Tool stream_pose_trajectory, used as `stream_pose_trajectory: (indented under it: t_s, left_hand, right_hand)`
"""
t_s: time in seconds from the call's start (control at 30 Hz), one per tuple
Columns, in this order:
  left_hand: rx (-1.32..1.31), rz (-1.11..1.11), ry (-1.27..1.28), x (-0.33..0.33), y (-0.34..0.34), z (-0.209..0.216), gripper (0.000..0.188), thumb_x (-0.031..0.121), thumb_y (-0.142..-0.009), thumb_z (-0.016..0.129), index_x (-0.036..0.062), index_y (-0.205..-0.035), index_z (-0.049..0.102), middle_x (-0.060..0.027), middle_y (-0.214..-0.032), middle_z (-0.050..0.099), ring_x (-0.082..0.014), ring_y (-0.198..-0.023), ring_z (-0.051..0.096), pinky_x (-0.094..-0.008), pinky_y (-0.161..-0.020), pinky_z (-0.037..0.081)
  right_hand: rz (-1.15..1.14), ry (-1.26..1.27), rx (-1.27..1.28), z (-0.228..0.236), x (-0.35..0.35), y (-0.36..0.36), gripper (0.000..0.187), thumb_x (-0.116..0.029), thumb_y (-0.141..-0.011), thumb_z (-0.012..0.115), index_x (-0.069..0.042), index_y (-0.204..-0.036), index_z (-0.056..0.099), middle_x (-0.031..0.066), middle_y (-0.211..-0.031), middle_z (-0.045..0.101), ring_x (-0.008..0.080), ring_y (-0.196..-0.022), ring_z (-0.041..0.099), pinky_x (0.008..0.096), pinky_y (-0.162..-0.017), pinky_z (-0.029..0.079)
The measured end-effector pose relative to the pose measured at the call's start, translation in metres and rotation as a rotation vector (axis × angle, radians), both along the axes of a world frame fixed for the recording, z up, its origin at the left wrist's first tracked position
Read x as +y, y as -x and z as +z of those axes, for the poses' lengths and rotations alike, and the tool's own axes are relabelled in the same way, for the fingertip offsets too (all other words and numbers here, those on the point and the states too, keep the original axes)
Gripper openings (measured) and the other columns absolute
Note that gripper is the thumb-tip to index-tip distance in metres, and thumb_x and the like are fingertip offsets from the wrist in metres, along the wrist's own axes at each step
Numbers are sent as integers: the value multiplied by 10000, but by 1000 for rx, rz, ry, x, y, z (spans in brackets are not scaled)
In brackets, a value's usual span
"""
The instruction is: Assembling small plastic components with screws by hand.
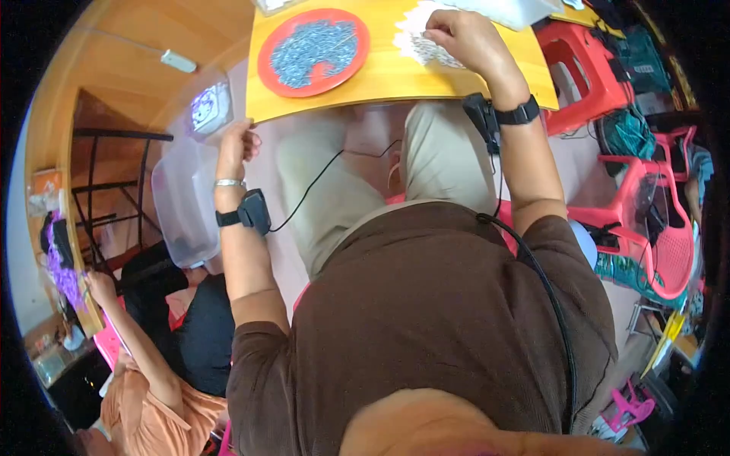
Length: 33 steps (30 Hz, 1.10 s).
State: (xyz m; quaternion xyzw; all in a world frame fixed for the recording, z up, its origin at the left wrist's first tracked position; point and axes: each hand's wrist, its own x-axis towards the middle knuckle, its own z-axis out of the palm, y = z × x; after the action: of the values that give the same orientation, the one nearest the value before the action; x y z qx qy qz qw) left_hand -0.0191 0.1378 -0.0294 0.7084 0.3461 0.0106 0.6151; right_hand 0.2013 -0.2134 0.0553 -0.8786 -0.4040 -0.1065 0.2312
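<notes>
Seen from centre, the right hand (470, 44), at 1 o'clock, curls over white-grey pieces (417, 47); its grip cannot be told. The left hand (238, 144), at 10, is half-open, apparently empty. Much seemingly remains: blue-grey pieces (308, 47) crowd the red plate (266, 68), towards 11.

On the bench (380, 80) before the person, a plate (264, 67) bears a heap of slender pieces (313, 47); right of it lies a pile (432, 52), whether on a sheet is hard to tell. A tub (217, 124) stands left of the bench, a bin (171, 235) nearer the person; a stool (582, 64) stands just right.
</notes>
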Motion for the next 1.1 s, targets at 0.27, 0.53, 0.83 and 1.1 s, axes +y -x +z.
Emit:
stream_pose_trajectory:
  t_s: [0.27, 0.53, 0.83, 1.1]
  left_hand:
    - [75, -40, -248, -13, 13, -2, 323, 312, -851, 469, 30, -843, 626, -33, -551, 536, -109, -415, 462, -246, -389, 308]
    - [-319, -219, -212, -93, -4, 88, 293, 296, -884, 458, 63, -741, 563, 6, -633, 517, -66, -552, 455, -200, -504, 307]
    - [-498, -482, 224, -138, -87, 46, 249, 239, -864, 472, 46, -741, 571, -5, -638, 539, -72, -551, 485, -199, -503, 357]
    - [-543, -746, 372, -127, -80, 39, 181, 189, -834, 518, 26, -792, 585, 18, -665, 537, -58, -615, 474, -206, -561, 391]
  right_hand:
    - [-38, 117, 76, -19, -24, -33, 158, -167, -764, 617, -51, -866, 650, 146, -748, 637, 288, -675, 614, 352, -621, 471]
    - [98, 110, 236, -38, 1, -21, 170, -172, -745, 641, -63, -874, 656, 99, -744, 643, 210, -663, 601, 299, -639, 465]
    - [55, 318, -71, -47, 42, -19, 135, -177, -756, 572, -74, -815, 636, 117, -803, 624, 306, -762, 597, 378, -668, 481]
    - [-16, 312, -57, -43, 29, -43, 127, -168, -760, 563, -68, -798, 631, 120, -798, 618, 307, -762, 593, 374, -685, 469]
